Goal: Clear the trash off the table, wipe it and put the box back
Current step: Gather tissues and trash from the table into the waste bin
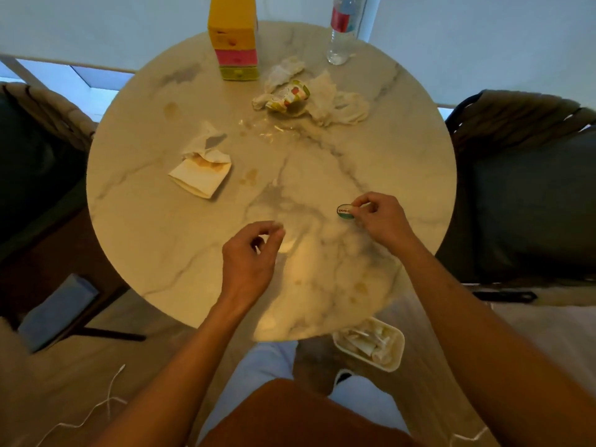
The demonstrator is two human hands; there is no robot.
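We find the round marble desk (403, 150) stained brown, with crumpled napkins (325, 98), a folded napkin (201, 175) and the yellow box (233, 37) (far edge). Our right hand (380, 217) fingers pinch a small lid (345, 211); our left hand (251, 256) fingers curl loosely, holding nothing. Chairs flank both sides.

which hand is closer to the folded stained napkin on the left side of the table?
Left. The left hand hovers over the near middle of the table, just right of and nearer than the napkin. The right hand is farther right, pinching a small round lid.
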